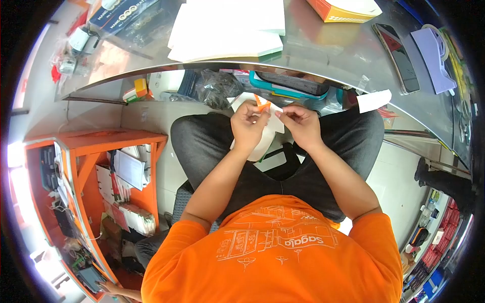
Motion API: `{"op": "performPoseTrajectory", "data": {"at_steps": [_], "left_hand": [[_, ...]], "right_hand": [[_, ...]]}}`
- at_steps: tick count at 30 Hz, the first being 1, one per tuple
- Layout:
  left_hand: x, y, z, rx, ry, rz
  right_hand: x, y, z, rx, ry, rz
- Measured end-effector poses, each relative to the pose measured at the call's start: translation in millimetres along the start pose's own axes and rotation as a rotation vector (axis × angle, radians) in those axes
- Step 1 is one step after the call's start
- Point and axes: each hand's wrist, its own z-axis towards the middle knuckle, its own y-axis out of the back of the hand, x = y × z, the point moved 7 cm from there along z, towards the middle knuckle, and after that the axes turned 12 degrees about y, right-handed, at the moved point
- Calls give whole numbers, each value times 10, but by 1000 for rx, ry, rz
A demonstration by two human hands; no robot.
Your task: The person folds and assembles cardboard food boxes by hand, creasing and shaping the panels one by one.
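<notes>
Above my lap, both hands work on a piece of white card [262, 146] with orange on one corner flap. My left hand [248, 125] pinches the card by the orange flap between thumb and fingers. On the other side, my right hand [303, 125] pinches the card's edge with thumb and forefinger, close to the left fingertips. Part of the card is hidden behind my left hand and wrist. On the metal table in front lies a stack of flat white card sheets [227, 30]. A folded orange and yellow paper tray [346, 10] stands to its right.
A phone [396, 56] and a purple tape dispenser [429, 60] lie at the table's right. A white card strip [374, 101] juts near my right knee. Under the table are bags and a teal-rimmed container [288, 87]. An orange shelf [111, 139] stands left, with another person's hand [108, 288] below.
</notes>
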Motion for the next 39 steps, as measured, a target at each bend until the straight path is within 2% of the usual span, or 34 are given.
{"op": "performPoseTrajectory", "data": {"at_steps": [3, 6, 15, 18, 21, 24, 27, 30, 32, 35, 39], "left_hand": [[-81, -61, -66, -38, -100, 63], [-92, -107, -99, -26, -164, 93], [-60, -114, -98, -12, -155, 113], [-26, -128, -55, 56, -28, -27], [-33, -118, -16, 98, -69, -99], [-136, -119, 8, 94, -82, -19], [-158, -40, 8, 19, -55, 24], [-168, -44, -32, -8, -173, 135], [-213, -112, -86, -3, -241, 207], [-181, -213, -103, 92, -252, 217], [-265, -238, -83, 213, -137, 69]], "right_hand": [[72, -20, -10, 21, 104, -96], [36, -31, -31, 1, 86, -37], [79, -131, -54, 82, -14, 51], [14, -52, -38, 24, 65, -22], [43, -17, 2, -1, 28, 6], [4, -34, -24, -32, 68, 151], [15, -33, -46, -12, -64, 131], [169, -90, -32, -20, 58, 142], [141, -73, -44, -40, 49, 120], [111, -14, -39, -89, 47, 96], [121, 39, -4, -94, 53, 84]]}}
